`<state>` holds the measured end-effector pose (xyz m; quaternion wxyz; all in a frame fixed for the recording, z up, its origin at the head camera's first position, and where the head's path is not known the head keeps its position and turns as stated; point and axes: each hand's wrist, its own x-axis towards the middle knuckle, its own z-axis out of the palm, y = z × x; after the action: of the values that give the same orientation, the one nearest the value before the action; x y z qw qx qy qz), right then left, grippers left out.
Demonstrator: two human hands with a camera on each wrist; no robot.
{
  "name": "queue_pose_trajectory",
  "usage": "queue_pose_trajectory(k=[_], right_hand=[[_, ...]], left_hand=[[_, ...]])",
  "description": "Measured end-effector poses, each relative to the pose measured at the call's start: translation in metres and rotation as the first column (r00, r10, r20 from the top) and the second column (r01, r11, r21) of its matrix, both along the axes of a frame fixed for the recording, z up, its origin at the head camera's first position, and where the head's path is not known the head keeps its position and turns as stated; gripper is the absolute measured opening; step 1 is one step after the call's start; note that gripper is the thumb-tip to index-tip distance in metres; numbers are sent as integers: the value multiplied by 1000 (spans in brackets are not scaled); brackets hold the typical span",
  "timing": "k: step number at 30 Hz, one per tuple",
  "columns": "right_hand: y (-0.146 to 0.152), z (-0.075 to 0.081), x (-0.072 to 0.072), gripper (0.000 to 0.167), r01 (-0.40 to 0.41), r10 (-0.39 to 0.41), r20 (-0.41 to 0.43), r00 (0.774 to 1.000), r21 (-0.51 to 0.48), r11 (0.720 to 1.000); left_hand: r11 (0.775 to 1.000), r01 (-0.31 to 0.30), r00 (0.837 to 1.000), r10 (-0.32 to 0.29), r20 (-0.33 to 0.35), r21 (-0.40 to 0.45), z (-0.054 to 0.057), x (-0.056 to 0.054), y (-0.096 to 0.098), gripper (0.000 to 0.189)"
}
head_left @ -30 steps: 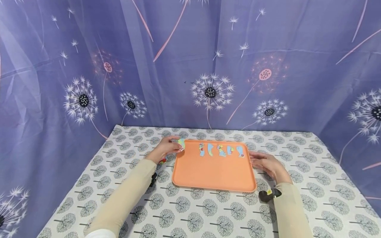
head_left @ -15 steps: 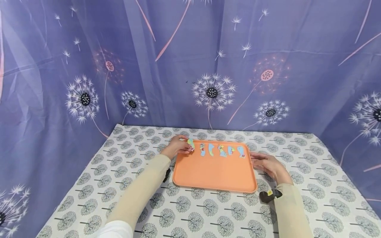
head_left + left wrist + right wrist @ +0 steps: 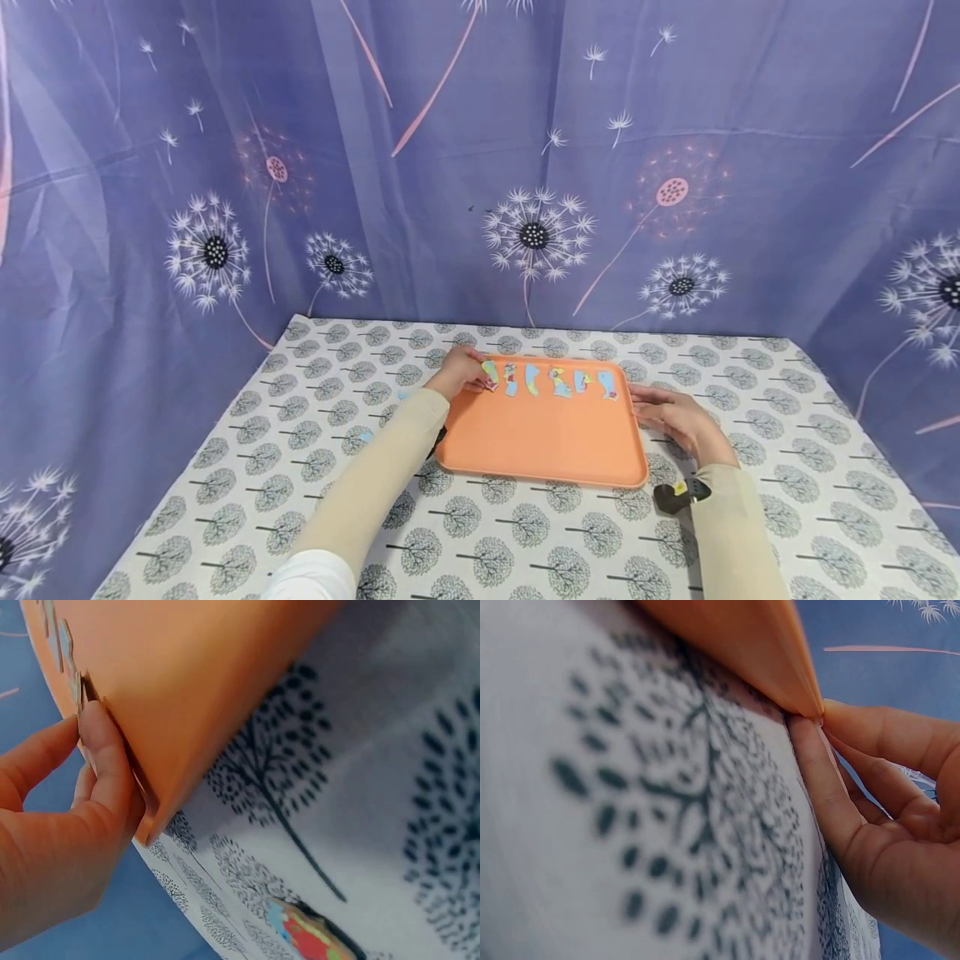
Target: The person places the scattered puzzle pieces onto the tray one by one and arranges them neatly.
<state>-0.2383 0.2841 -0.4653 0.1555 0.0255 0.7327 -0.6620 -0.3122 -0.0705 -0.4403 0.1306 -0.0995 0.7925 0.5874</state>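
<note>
An orange tray (image 3: 540, 437) lies on the patterned tablecloth. My left hand (image 3: 459, 372) is at its back left corner, thumb and fingers pinching a small colourful puzzle piece (image 3: 490, 373). In the left wrist view that piece (image 3: 79, 691) stands edge-on between the fingertips, close over the tray floor. To its right, several puzzle pieces (image 3: 559, 382) in light blue, yellow and red form a row along the tray's far side. My right hand (image 3: 672, 417) rests against the tray's right edge; in the right wrist view its extended thumb and fingers (image 3: 829, 784) touch the rim.
Left of the tray, partly behind the left forearm, light blue bits of loose pieces (image 3: 366, 437) show on the tablecloth (image 3: 525, 550). A red, green and blue piece (image 3: 307, 930) lies there in the left wrist view. A purple dandelion-print curtain (image 3: 450, 208) hangs behind the table.
My left hand has carried the puzzle piece rightward from beyond the tray's left rim and lowered it at the left end of the row. The right hand has stayed at the tray's edge.
</note>
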Motion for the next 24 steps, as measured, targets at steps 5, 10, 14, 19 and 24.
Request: queue_pose_trajectory(k=[5,10,14,19,24], right_hand=[[-1,1,0,62,1,-1,1,1000,20,1000],[-2,2,0,62,-12,13,-6,1000,29,1000],[-2,3,-1,62,-9,9,6,1000,35,999],[-2,3,-1,63,1,-2,14,1000,42,999],[-2,2,0,63,-3,2,15,1000,49,999]], left_hand=[[998,-5,1000,5,-3,-62,-1,-2,2,29],[991,-2,1000,2,6,-137,1,-4,4,30],[987,-3,1000,6,22,-162,3,-4,4,31],[988,-5,1000,7,11,-156,3,-5,5,30],[982,-11,1000,10,-6,-187,-2,-7,5,25]])
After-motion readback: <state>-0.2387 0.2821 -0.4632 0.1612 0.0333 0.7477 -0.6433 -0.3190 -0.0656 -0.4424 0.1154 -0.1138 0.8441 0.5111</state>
